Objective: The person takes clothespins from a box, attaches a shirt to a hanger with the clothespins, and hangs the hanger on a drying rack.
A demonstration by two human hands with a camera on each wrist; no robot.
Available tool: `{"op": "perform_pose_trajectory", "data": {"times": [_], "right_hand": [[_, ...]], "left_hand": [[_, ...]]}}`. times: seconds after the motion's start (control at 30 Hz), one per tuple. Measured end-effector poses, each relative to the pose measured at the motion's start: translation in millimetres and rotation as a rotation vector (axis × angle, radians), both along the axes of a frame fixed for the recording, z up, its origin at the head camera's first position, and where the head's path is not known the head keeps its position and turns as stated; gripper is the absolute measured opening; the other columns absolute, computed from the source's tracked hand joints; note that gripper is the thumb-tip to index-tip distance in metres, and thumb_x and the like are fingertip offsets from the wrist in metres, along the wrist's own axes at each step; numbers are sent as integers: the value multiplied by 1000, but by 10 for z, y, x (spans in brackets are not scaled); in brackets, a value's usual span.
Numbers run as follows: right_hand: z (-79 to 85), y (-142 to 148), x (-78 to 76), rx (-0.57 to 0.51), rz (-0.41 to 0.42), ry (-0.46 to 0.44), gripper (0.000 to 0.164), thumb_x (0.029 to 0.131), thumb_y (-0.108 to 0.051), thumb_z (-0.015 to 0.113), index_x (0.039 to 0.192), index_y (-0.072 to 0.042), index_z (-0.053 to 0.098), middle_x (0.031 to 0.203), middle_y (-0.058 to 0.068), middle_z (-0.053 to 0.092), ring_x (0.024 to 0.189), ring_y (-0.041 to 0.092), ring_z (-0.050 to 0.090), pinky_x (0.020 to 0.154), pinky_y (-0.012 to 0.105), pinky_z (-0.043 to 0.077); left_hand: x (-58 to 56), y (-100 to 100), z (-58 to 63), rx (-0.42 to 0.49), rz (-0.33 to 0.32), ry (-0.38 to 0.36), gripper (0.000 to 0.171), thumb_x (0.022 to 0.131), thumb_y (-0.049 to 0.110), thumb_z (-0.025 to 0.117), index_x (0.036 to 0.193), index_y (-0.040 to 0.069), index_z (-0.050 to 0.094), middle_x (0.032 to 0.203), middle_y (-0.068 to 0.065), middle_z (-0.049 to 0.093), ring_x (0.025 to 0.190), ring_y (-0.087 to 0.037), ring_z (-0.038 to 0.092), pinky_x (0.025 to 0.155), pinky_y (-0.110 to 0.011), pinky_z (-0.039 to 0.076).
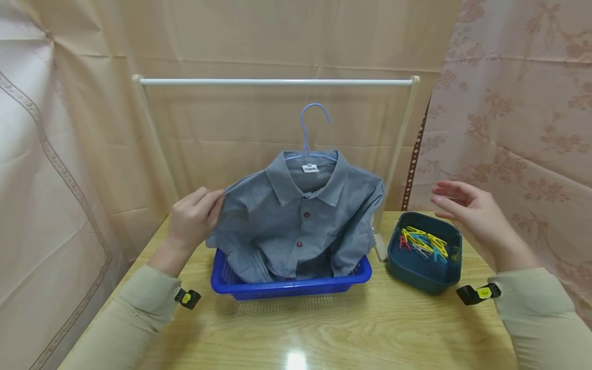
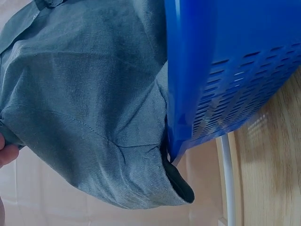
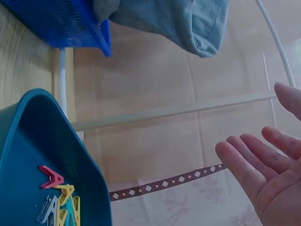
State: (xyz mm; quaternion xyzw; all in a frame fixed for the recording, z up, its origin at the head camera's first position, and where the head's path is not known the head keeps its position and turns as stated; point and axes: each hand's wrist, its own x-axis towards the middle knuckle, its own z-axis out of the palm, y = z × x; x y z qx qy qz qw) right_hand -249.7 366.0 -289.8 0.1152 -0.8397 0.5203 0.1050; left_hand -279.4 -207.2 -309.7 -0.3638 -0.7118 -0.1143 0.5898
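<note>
A grey collared shirt (image 1: pixel 277 221) with red buttons hangs on a light-blue hanger (image 1: pixel 305 128), its lower part gathered in a blue basket (image 1: pixel 291 288). My left hand (image 1: pixel 194 210) pinches the shirt's shoulder at the left; in the left wrist view only some fingertips (image 2: pixel 8 153) show at the cloth. The short sleeve (image 2: pixel 141 174) droops beside the basket's rim. Over to the right, my right hand (image 1: pixel 472 210) hovers above a dark teal tub (image 1: pixel 425 280), fingers extended and touching nothing. Several coloured clothespins (image 1: pixel 423 241) lie inside the tub.
Behind the basket stands a rack with a white horizontal bar (image 1: pixel 277 82) and cream side posts. The wooden table (image 1: pixel 296 329) carries the basket and tub. Beige curtains (image 1: pixel 231 41) hang at the back and sides.
</note>
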Motion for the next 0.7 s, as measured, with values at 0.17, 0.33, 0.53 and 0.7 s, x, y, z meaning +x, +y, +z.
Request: {"op": "perform_pose_trajectory", "data": {"times": [0.17, 0.33, 0.53, 0.7], "right_hand": [[21, 63, -84, 126, -39, 45, 58, 103, -30, 63, 149, -1, 43, 133, 4, 55, 106, -6, 61, 81, 21, 57], [9, 110, -188, 180, -51, 56, 60, 103, -30, 64, 150, 1, 43, 139, 21, 52, 101, -12, 59, 79, 18, 56], [-38, 179, -290, 302, -99, 44, 67, 101, -39, 65, 149, 3, 43, 141, 29, 51, 111, 9, 62, 75, 5, 46], [-72, 227, -371, 419, -129, 36, 72, 99, -47, 65, 147, 3, 45, 143, 31, 51, 125, 47, 54, 73, -1, 35]], "left_hand": [[9, -6, 1, -3, -4, -2, 14, 96, 7, 67, 95, -5, 73, 75, -15, 64, 52, -30, 59, 46, -44, 53], [31, -10, 6, -16, 3, -4, 16, 98, 9, 66, 95, -5, 73, 75, -14, 63, 52, -29, 59, 45, -43, 53], [35, -9, 5, -19, -5, -9, 18, 99, 10, 66, 95, -5, 73, 75, -14, 63, 52, -28, 60, 46, -43, 54], [32, -3, 1, 4, -10, -4, 16, 98, 9, 66, 95, -5, 73, 76, -14, 64, 53, -29, 59, 46, -43, 53]]}}
